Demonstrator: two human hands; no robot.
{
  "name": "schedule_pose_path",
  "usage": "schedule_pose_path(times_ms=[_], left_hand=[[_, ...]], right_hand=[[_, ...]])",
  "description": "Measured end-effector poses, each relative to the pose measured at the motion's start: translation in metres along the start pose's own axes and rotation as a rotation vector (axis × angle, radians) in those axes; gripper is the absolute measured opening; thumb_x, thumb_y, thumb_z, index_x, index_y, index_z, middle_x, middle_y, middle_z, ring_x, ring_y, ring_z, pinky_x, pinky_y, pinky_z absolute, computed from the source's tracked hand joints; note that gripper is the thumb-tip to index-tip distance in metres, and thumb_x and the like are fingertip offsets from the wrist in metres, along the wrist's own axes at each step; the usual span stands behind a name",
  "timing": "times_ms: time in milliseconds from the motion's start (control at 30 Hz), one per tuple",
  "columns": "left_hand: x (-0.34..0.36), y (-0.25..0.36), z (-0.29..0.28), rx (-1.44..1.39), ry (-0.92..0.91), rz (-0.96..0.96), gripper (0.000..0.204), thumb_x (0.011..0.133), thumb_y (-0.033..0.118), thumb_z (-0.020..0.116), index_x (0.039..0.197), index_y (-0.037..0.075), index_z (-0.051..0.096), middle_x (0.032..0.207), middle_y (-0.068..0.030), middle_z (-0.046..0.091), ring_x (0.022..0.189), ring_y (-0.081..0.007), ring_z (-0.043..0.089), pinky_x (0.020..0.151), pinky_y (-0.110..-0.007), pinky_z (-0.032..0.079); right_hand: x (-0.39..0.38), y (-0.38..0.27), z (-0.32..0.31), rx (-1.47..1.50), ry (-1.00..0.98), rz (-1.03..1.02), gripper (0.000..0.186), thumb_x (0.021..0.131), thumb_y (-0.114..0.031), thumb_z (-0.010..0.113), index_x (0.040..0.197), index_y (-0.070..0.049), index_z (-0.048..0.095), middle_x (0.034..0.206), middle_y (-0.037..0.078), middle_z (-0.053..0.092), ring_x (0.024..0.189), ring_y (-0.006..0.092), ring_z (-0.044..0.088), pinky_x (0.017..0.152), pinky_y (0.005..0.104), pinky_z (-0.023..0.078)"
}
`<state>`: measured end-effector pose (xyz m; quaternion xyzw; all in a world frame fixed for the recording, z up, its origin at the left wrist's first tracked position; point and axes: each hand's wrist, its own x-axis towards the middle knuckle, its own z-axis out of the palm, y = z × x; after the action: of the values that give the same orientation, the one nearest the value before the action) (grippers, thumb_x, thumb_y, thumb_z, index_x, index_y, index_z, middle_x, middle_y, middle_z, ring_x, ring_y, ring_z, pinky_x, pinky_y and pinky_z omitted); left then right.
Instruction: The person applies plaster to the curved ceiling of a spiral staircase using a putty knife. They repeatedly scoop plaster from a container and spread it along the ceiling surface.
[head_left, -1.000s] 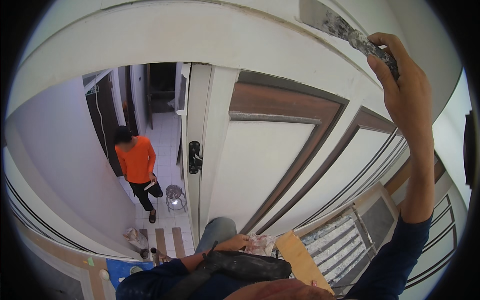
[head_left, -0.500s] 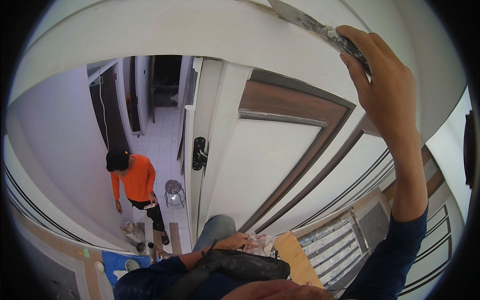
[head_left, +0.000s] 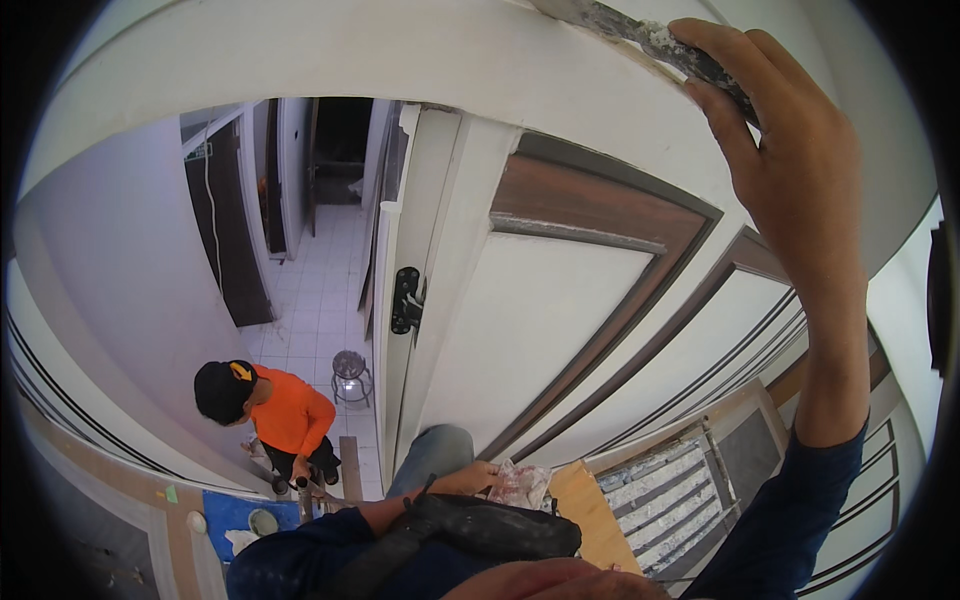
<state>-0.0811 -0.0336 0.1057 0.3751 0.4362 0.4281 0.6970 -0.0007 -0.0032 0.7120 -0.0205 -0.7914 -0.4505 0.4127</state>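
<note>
High at the upper right, my right hand (head_left: pixel 795 140) is closed around the dark, putty-crusted handle of a putty knife (head_left: pixel 655 40). Its blade reaches left to the white wall band (head_left: pixel 400 55) above the doorway and runs toward the top edge of the picture. Low in the middle, my left hand (head_left: pixel 468 479) grips a crumpled clear plastic bag (head_left: pixel 522 485) with whitish and reddish smears, close to the black bag (head_left: pixel 490 535) across my body. The fingers of that hand are partly hidden by the plastic.
A door panel (head_left: pixel 540 320) with brown and grey trim stands ahead. Down in the doorway a person in an orange top (head_left: pixel 290 410) bends forward near a round stool (head_left: pixel 350 378). Below are a wooden board (head_left: pixel 592 515), a paint-spattered slatted rack (head_left: pixel 670 500) and a blue sheet (head_left: pixel 225 510).
My right hand and the putty knife have shifted slightly right in view. The person in orange has come nearer and bent down. My left hand keeps hold of the plastic bag.
</note>
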Motion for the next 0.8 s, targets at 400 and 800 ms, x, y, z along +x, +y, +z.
schedule_pose_path(times_ms=[400, 800], left_hand=[[0.006, -0.010, -0.006, 0.141, 0.016, 0.027, 0.030, 0.092, 0.013, 0.068, 0.116, -0.005, 0.069, 0.105, -0.0066, 0.072, 0.089, -0.0119, 0.062, 0.083, -0.026, 0.050], [0.001, -0.004, -0.001, 0.079, 0.044, 0.014, 0.033, 0.095, 0.017, 0.066, 0.120, -0.005, 0.066, 0.108, -0.0076, 0.071, 0.094, -0.0124, 0.063, 0.086, -0.028, 0.050]], right_hand=[[-0.015, 0.008, 0.003, -0.008, -0.057, 0.072, 0.034, 0.091, -0.012, 0.069, 0.124, -0.018, 0.067, 0.097, 0.005, 0.072, 0.072, 0.0172, 0.067, 0.065, 0.0301, 0.054], [-0.004, 0.015, 0.003, 0.023, -0.033, -0.020, 0.034, 0.092, -0.012, 0.068, 0.126, -0.016, 0.067, 0.091, 0.006, 0.068, 0.068, 0.0180, 0.060, 0.063, 0.0304, 0.049]])
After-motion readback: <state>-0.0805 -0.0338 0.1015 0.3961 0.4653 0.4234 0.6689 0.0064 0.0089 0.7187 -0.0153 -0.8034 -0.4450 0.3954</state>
